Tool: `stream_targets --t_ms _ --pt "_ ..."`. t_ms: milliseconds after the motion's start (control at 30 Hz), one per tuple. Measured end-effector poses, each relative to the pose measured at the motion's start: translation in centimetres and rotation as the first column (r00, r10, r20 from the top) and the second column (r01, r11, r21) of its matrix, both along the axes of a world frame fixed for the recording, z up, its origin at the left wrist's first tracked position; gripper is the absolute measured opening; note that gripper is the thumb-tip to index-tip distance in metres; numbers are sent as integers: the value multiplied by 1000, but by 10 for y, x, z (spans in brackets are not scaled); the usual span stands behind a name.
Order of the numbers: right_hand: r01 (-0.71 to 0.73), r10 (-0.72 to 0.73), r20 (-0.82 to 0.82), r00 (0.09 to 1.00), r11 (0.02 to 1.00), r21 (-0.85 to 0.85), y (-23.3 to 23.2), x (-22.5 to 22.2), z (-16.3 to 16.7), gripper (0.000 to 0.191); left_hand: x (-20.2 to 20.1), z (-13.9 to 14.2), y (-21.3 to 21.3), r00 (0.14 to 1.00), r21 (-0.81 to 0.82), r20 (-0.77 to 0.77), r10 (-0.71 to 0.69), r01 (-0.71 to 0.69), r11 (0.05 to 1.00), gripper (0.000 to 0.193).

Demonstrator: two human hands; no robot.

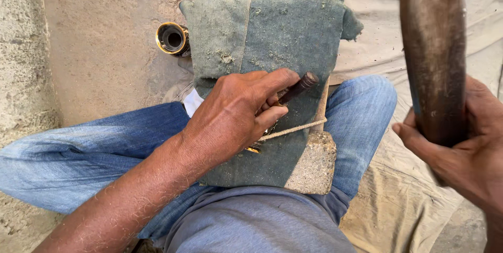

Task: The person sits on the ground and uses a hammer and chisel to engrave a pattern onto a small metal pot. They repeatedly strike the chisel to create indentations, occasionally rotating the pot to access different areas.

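Observation:
My left hand (238,111) grips a dark, slim chisel-like tool (297,88), its tip pressed down toward a thin pale strip (293,130) that lies across a grey-green cloth (277,38) over my lap. A rough stone block (314,164) sits under the cloth's lower edge between my jeans-clad legs. My right hand (461,153) holds a thick, dark wooden mallet (432,54) raised upright at the right of the view, apart from the chisel. A small gold-coloured piece shows beneath my left palm.
A small black cup with a gold rim (172,38) lies on its side on the concrete floor left of the cloth. A rough wall (21,48) runs along the left. Beige sheeting (387,38) covers the ground at right.

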State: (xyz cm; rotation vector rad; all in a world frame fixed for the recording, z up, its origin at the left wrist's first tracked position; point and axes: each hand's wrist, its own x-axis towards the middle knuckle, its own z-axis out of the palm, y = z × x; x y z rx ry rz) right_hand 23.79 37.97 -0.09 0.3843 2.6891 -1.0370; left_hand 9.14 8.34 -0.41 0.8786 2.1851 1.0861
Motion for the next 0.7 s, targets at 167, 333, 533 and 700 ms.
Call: stream_targets --t_ms 167,333,533,700 --pt "-54 52 -22 998 992 -117 2 -1 2 69 0 1 -1 997 112 -74 1 7 994 44" --pt "165 -165 79 983 986 -2 0 -3 0 74 -2 0 0 1000 21 -20 -3 3 1000 41" --pt "-62 60 -121 991 998 -17 -3 -12 9 65 -2 -1 0 1000 17 3 4 -4 1000 40" --pt "-175 177 -96 979 984 28 -7 -3 22 64 1 0 -6 989 83 -150 4 8 997 44"
